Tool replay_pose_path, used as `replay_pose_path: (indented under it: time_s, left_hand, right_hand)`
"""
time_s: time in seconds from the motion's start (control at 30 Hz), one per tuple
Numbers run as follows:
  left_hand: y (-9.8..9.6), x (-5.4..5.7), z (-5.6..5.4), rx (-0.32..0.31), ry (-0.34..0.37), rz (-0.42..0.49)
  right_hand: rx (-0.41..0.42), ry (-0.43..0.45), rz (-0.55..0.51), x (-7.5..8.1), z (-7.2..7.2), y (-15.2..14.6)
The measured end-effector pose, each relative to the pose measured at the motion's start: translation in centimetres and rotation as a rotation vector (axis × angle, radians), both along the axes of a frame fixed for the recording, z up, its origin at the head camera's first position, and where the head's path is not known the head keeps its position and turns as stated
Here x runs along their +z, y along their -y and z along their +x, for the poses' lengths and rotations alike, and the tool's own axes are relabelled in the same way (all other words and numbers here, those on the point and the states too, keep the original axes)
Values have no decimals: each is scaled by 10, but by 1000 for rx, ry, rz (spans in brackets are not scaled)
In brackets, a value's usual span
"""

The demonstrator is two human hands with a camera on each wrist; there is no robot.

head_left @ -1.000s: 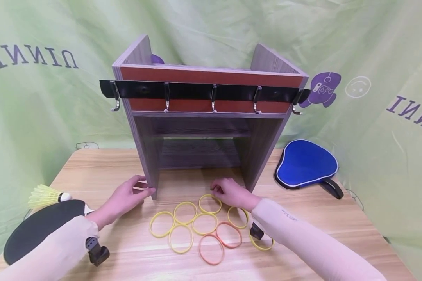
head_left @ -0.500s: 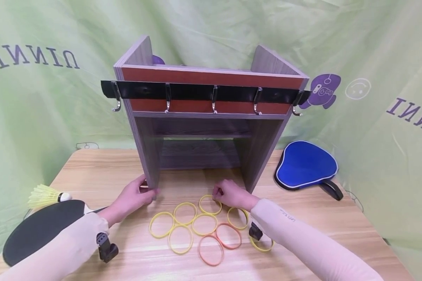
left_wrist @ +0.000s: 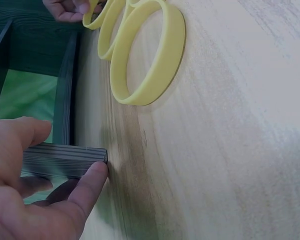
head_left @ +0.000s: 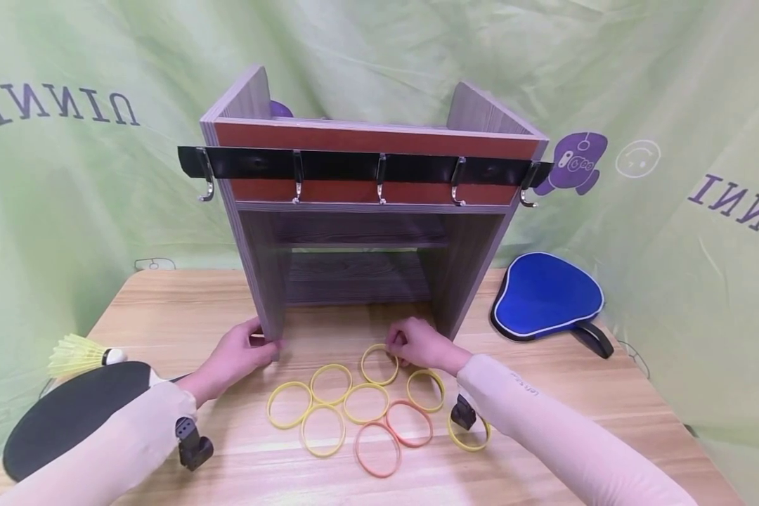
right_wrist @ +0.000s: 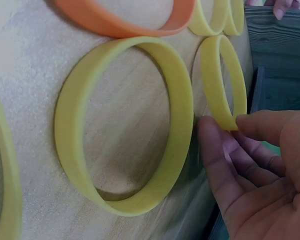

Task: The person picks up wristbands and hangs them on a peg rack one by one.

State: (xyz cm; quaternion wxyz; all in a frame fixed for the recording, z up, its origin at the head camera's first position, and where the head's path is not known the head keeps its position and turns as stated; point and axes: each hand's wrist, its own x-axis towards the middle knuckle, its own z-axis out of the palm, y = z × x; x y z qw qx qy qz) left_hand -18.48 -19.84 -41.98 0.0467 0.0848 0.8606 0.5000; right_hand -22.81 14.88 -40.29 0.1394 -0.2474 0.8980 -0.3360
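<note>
My left hand (head_left: pixel 234 360) grips the lower front end of the left side panel (head_left: pixel 262 281) of a grey wood-grain hook rack. In the left wrist view, the thumb lies on one side of that panel (left_wrist: pixel 65 157) and the fingers on the other. My right hand (head_left: pixel 422 343) pinches the near edge of a yellow silicone wristband (right_wrist: pixel 212 80) between thumb and fingertip. This band is the one closest to the rack, and it tilts up slightly. Other yellow wristbands (right_wrist: pixel 70 115) and two orange-red ones (head_left: pixel 358 450) lie flat in front of the rack.
Across the rack's red front board (head_left: pixel 338 191) runs a black strip (head_left: pixel 338 165) with several metal hooks (head_left: pixel 381 190). At right lies a blue paddle case (head_left: pixel 547 295). A black paddle (head_left: pixel 76 414) and a yellow shuttlecock (head_left: pixel 79 355) are at left. Green cloth (head_left: pixel 670 281) surrounds the table.
My left hand has moved in from beside the side panel and now grips its lower end. The right hand has pinched the nearest yellow wristband and tilted it up a little.
</note>
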Motion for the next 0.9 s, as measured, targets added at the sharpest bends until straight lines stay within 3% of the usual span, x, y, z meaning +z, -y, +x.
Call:
replay_pose_path:
  time_s: [0.23, 0.5, 0.7, 0.9]
  left_hand:
    - [-1, 1, 1, 4, 15, 22]
    - [-1, 0, -1, 2, 32, 61]
    - [0, 0, -1, -2, 38, 66]
    - [1, 0, -1, -9, 29, 69]
  right_hand:
    - [-38, 203, -169, 3, -2, -2]
    - [-84, 371, -331, 10, -3, 0]
    - [-17, 494, -450, 20, 1, 11]
    - [46, 573, -560, 40, 13, 31]
